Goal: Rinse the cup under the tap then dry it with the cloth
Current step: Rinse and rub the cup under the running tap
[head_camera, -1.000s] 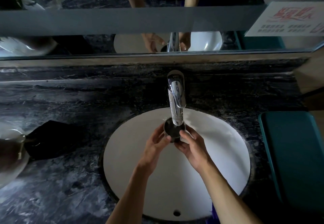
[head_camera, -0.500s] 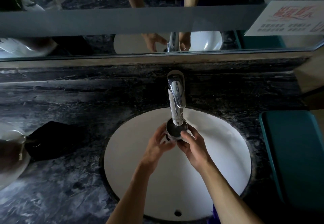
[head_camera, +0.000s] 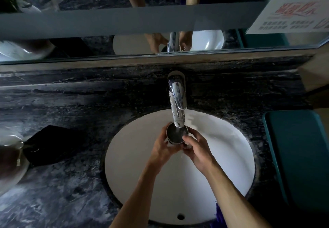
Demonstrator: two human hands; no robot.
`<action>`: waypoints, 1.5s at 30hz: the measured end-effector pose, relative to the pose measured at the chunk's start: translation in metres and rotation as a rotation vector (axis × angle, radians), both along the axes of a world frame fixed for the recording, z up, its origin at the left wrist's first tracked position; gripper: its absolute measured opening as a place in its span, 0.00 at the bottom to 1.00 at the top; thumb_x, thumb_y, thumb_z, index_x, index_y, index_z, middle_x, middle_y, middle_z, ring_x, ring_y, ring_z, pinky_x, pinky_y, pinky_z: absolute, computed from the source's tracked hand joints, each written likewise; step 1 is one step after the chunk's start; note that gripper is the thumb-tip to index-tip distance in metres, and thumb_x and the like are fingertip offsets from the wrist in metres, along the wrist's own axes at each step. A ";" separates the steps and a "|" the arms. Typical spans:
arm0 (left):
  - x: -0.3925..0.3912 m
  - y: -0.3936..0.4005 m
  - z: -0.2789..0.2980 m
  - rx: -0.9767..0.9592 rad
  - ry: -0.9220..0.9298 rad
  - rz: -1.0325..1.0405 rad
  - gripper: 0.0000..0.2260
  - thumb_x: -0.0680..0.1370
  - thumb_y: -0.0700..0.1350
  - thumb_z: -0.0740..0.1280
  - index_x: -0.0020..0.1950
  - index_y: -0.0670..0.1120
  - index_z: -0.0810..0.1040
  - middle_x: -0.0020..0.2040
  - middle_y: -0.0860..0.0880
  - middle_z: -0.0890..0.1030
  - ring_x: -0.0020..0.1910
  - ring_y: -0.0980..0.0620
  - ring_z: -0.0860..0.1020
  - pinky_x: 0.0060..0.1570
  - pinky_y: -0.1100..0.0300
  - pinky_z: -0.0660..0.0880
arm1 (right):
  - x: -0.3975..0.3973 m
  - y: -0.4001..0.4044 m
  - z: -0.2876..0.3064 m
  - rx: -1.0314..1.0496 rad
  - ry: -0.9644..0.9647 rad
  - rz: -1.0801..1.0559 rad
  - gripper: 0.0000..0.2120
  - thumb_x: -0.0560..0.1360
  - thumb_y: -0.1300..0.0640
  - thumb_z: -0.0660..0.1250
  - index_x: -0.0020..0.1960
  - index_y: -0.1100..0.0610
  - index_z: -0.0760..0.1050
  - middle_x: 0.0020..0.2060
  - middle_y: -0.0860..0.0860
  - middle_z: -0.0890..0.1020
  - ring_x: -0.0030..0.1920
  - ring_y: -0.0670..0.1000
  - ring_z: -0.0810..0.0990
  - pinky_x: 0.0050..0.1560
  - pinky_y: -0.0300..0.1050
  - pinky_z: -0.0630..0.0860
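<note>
The cup (head_camera: 176, 134) sits directly under the tap (head_camera: 177, 101) spout, mouth up toward the camera, held over the white sink (head_camera: 231, 156). Its inside looks dark and its rim is metallic; the spout tip overlaps the far part of the rim. Whether water is running cannot be told for certain.

Both hands hold the cup. The left hand (head_camera: 162, 149) wraps its near left side, fingers (head_camera: 164, 133) curled along the wall. The right hand (head_camera: 197, 150) grips from the right, its thumb lying across the near rim and the other fingers closed round the far side. Both forearms reach in from the lower edge, over the basin.

The sink is set into a dark marbled desk (head_camera: 71, 183). A black cloth (head_camera: 51, 145) lies on the desk well left of the sink, apart from the hands. At the far left edge a blurred, pale rounded object (head_camera: 10, 160) touches or overlaps the cloth's corner; what it is cannot be told. A teal object (head_camera: 299, 156) lies to the right of the sink. Behind the tap a mirror (head_camera: 124, 46) reflects the hands, the tap and the basin, and a printed sign (head_camera: 292, 17) shows at upper right.
</note>
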State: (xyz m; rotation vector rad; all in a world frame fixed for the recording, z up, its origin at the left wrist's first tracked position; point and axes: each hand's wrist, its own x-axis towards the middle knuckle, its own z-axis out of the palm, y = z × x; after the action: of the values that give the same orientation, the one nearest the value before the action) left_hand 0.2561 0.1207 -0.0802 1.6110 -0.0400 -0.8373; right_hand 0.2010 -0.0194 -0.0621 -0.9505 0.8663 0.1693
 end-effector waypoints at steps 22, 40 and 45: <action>0.006 -0.041 0.005 -0.019 0.241 0.314 0.21 0.66 0.59 0.74 0.51 0.47 0.84 0.46 0.46 0.87 0.51 0.44 0.86 0.58 0.42 0.81 | 0.003 0.010 -0.002 -0.184 0.020 0.149 0.14 0.84 0.51 0.61 0.68 0.51 0.76 0.61 0.50 0.84 0.61 0.46 0.83 0.56 0.50 0.83; 0.010 -0.038 0.010 -0.074 0.469 0.420 0.18 0.80 0.60 0.67 0.40 0.48 0.83 0.40 0.42 0.81 0.37 0.46 0.80 0.31 0.59 0.73 | 0.020 0.022 0.026 -0.527 0.141 0.236 0.13 0.80 0.43 0.62 0.55 0.52 0.74 0.48 0.51 0.84 0.46 0.55 0.86 0.41 0.56 0.86; 0.003 -0.033 -0.001 -0.128 0.543 0.444 0.18 0.79 0.57 0.71 0.53 0.42 0.84 0.48 0.41 0.86 0.48 0.44 0.85 0.46 0.52 0.81 | 0.017 0.017 0.014 -0.354 0.264 0.097 0.17 0.78 0.51 0.56 0.48 0.63 0.77 0.46 0.66 0.82 0.48 0.65 0.84 0.44 0.65 0.85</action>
State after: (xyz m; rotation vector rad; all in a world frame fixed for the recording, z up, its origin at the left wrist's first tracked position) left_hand 0.2594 0.0880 -0.0813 1.1657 0.6145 -0.8710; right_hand 0.2182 -0.0025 -0.0483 -1.3223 1.1171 0.2329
